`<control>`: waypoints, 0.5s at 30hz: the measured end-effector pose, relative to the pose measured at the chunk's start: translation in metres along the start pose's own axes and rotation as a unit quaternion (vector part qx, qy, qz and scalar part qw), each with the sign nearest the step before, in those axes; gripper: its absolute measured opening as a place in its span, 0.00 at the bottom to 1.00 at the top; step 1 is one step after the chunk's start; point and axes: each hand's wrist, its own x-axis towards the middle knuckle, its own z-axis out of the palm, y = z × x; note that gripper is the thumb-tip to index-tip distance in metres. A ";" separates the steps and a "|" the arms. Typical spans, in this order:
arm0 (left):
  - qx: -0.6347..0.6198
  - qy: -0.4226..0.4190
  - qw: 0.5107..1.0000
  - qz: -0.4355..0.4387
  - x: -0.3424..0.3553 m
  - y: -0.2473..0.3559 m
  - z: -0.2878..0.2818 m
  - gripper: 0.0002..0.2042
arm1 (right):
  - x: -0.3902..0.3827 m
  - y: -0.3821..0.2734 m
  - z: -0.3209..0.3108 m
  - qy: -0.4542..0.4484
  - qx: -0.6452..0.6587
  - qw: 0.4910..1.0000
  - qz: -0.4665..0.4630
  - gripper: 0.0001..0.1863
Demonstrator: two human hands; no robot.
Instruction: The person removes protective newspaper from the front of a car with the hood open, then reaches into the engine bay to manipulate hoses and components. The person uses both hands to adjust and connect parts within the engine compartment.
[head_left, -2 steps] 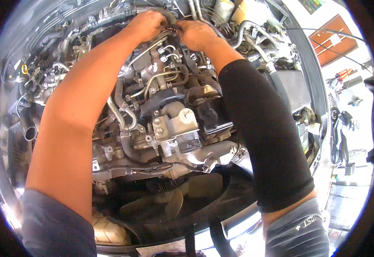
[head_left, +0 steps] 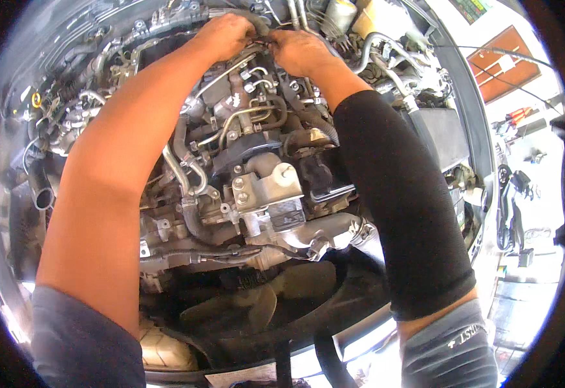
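Note:
Both my arms reach across an open engine bay to the back of the engine (head_left: pixel 256 168). There my left hand (head_left: pixel 227 37) is closed, its fingertips against a dark, thick hose (head_left: pixel 258 26). My right hand (head_left: pixel 297 52) meets it from the other side, fingers bent inward at the lower end of that hose, by a small dark piece I cannot make out. The fingertips of both hands are partly hidden. Below them run thin metal pipes (head_left: pixel 240 116) and a black plastic cover (head_left: pixel 247 150).
A cooling fan (head_left: pixel 263 304) sits in the dark gap at the near side. An open-ended black hose (head_left: pixel 42 194) stands at the left, a black box (head_left: pixel 434 136) at the right. Beyond the right fender (head_left: pixel 467 84) are a brown board (head_left: pixel 505 61) and tools with red handles (head_left: pixel 520 116).

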 end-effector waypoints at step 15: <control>0.042 -0.013 0.999 -0.017 0.006 0.001 -0.006 0.14 | 0.005 -0.007 -0.009 -0.050 -0.041 0.998 0.006 0.25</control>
